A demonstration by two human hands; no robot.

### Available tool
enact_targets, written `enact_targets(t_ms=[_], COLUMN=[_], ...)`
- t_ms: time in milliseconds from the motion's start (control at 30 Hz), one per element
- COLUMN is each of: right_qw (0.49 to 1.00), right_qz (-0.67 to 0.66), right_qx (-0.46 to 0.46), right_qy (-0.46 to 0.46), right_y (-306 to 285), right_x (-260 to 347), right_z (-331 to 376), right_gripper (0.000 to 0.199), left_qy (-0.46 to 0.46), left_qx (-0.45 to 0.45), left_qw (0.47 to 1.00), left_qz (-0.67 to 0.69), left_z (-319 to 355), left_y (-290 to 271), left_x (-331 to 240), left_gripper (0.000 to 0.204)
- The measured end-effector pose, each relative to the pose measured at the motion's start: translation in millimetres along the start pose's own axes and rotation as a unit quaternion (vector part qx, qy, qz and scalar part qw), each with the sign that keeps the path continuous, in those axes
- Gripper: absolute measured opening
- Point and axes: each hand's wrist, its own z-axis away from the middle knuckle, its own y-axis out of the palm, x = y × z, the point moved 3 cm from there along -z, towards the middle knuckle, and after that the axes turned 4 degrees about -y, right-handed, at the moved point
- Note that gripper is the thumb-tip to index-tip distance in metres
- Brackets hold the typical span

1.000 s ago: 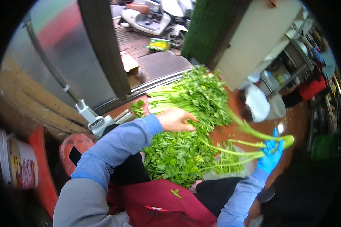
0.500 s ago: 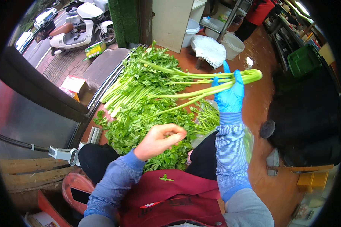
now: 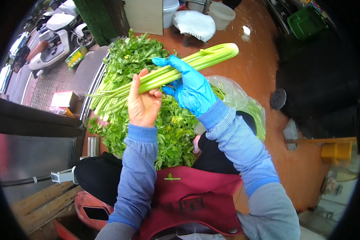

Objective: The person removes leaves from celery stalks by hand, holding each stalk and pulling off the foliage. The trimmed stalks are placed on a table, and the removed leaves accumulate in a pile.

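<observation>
A long pale-green celery bunch point(image 3: 204, 60) is held up level above a big heap of leafy celery point(image 3: 140, 72) on the floor. My bare left hand point(image 3: 142, 104) grips its leafy end from below. My right hand point(image 3: 190, 86), in a blue glove, closes around the stalks near the middle. The cut root end points to the upper right. A clear plastic bag point(image 3: 238, 98) with greens lies just behind my right forearm. A small leaf scrap point(image 3: 172, 178) lies on my dark red apron.
Wet red-brown floor point(image 3: 260, 52) stretches ahead. A white covered stool point(image 3: 194, 24) and white buckets point(image 3: 222, 10) stand beyond the heap, a green crate point(image 3: 308, 22) at upper right. Parked scooters point(image 3: 58, 34) are at upper left. A metal door frame point(image 3: 36, 140) stands at left, a yellow stool point(image 3: 336, 152) at right.
My left hand has risen from the heap and taken hold of the celery bunch that my right hand held alone. The view has swung, with the bunch now nearer and level.
</observation>
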Motion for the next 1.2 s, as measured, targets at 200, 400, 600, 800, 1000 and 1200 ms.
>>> enact_targets(t_ms=[200,400,600,800,1000,1200], right_qw=[0.916,0.702,0.405,0.369,0.402,0.414], right_qz=[0.373,0.711,0.872,0.902,0.887,0.881], right_qx=[-0.003,-0.019,0.226,0.211,0.226,0.231], right_qy=[0.145,0.007,0.156,0.075,0.039,-0.004], right_y=[-39.5,-167.7,-180.6,-176.7,-158.1,-144.1], right_x=[37.3,85.7,65.9,89.9,95.6,104.0], right_z=[33.7,32.5,37.6,30.7,24.0,22.8], right_gripper=[0.039,0.043,0.040,0.041,0.042,0.039], left_qy=[0.112,0.098,0.019,-0.047,-0.117,-0.322], left_qx=[-0.149,-0.225,-0.238,-0.262,-0.283,-0.067], left_qw=[0.971,0.963,0.959,0.946,0.928,0.931], left_qz=[-0.152,-0.110,-0.155,-0.185,-0.213,-0.158], left_z=[-4.7,-13.4,-33.4,-56.1,-100.3,-117.6], left_y=[-32.6,-88.6,-102.9,-138.9,-155.1,-134.6], left_x=[-55.8,-82.6,-45.9,-16.2,25.8,198.8], left_gripper=[0.028,0.026,0.027,0.025,0.024,0.049])
